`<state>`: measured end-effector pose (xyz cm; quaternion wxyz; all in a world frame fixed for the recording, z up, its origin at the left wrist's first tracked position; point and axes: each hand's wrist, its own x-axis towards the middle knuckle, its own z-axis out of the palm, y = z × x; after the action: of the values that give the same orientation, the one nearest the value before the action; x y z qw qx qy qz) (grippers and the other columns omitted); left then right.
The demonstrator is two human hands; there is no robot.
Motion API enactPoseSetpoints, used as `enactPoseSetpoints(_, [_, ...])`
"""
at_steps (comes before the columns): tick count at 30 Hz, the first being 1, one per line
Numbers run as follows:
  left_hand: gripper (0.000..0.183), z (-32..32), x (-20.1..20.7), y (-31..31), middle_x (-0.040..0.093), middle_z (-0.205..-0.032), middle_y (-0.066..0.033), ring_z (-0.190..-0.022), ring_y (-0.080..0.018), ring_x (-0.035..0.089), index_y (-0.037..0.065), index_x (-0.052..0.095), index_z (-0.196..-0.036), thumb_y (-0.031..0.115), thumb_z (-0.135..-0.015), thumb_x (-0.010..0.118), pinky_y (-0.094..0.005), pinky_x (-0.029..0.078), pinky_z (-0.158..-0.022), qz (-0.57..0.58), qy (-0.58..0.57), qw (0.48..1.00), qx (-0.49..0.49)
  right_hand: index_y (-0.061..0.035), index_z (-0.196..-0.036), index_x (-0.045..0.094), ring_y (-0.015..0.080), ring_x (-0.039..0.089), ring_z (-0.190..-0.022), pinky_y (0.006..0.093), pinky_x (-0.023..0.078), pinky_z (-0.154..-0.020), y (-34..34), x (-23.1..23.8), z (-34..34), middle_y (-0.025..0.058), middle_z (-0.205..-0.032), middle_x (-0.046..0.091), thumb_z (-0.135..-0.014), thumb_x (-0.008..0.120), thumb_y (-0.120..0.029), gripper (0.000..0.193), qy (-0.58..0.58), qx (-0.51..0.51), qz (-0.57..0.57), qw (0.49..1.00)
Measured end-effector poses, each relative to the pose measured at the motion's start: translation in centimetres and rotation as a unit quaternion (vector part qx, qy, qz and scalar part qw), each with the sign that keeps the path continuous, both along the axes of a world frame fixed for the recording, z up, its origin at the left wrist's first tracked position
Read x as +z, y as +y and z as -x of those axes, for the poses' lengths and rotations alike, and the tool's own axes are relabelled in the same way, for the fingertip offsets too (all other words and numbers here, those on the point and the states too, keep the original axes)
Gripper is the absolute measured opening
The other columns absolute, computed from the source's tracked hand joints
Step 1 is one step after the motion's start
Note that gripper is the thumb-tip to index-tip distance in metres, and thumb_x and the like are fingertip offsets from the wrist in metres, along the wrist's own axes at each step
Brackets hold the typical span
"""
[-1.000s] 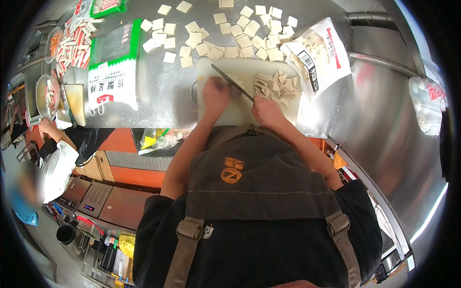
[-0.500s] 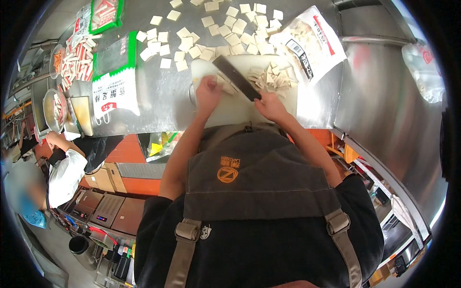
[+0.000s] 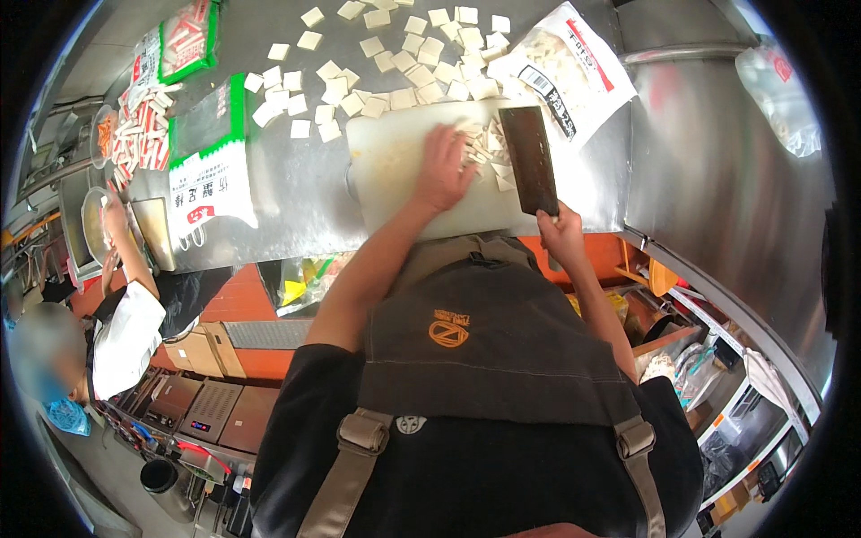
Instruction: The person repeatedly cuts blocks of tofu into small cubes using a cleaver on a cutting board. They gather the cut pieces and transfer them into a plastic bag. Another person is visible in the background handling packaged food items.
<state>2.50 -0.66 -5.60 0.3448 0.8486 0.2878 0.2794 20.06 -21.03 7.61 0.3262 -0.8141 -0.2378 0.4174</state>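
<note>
Right hand point(image 3: 560, 231) clamps fingers round knife point(image 3: 531, 161); left hand point(image 3: 444, 169) at cut pieces point(image 3: 485, 151), cannot tell finger spread, best kept edge-clear.

Cleaver point(image 3: 529, 160) and cut pieces point(image 3: 490, 148) at cutting board point(image 3: 390, 148)

1 cleaver in my right hand point(image 3: 561, 231): dark, broad, rectangular blade, flat side facing up, handle toward my body. Blade sits over the white cutting board's right side; contact unclear. Cut pieces pale, small, strips and wedges, loosely heaped between blade and my left hand point(image 3: 443, 169), fingers against the heap.
</note>
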Motion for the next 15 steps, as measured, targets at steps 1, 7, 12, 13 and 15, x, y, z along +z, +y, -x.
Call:
enactPoseSetpoints(1, [0.064,-1.0,0.3,-0.7,0.041,-0.149,-0.0317,-0.143,-0.0523,0.034,-0.004,0.048,-0.142,0.028,-0.09,0.069,-0.0633,0.023,-0.121,0.013,-0.006,1.0,-0.01,0.0035,-0.107,0.066,0.0107,0.057,-0.05,0.031,0.048,-0.049,-0.8,-0.2,0.0,0.0053,-0.061,0.061,-0.097,0.064,-0.015,0.022,-0.008,-0.01,0.009,1.0])
enactPoseSetpoints(7, [0.051,-1.0,0.5,1.3,0.051,-0.141,-0.0294,-0.136,-0.0494,0.044,-0.002,0.055,-0.136,0.02,-0.092,0.065,-0.0562,0.033,-0.117,0.04,-0.061,0.997,0.014,0.0027,-0.105,0.069,0.0246,0.065,-0.058,0.0394,0.051,-0.058,-2.6,0.3,-0.9,0.0187,-0.066,0.064,-0.093,0.067,-0.013,0.02,-0.125,0.136,0.016,0.983])
enactPoseSetpoints(12, [0.036,6.4,-0.4,13.0,0.066,-0.119,-0.0238,-0.116,-0.0413,0.06,-0.002,0.062,-0.122,0.01,-0.089,0.066,-0.0518,0.043,-0.108,-0.044,0.037,0.985,0.161,-0.0017,-0.113,0.071,0.0395,0.07,-0.08,0.0448,0.054,-0.07,2.1,2.9,1.1,0.0238,-0.089,0.071,-0.084,0.069,-0.007,0.029,-0.061,0.33,-0.076,0.939])
enactPoseSetpoints(13, [0.038,7.3,0.0,15.9,0.066,-0.12,-0.0236,-0.116,-0.0398,0.061,-0.001,0.062,-0.124,0.014,-0.089,0.068,-0.0506,0.044,-0.106,-0.042,0.126,0.971,0.2,-0.006,-0.119,0.071,0.0421,0.068,-0.086,0.0477,0.055,-0.074,2.9,2.1,1.8,0.0212,-0.096,0.072,-0.079,0.07,-0.006,0.04,-0.087,0.374,-0.099,0.918])
enactPoseSetpoints(15, [0.043,9.0,0.1,20.5,0.067,-0.12,-0.0231,-0.117,-0.0378,0.061,-0.001,0.06,-0.125,0.022,-0.09,0.072,-0.0486,0.045,-0.105,-0.037,0.248,0.939,0.236,-0.0095,-0.126,0.069,0.0403,0.067,-0.085,0.0485,0.054,-0.074,6.7,2.2,3.5,0.0186,-0.094,0.07,-0.081,0.07,-0.009,0.045,-0.092,0.471,-0.1,0.871])
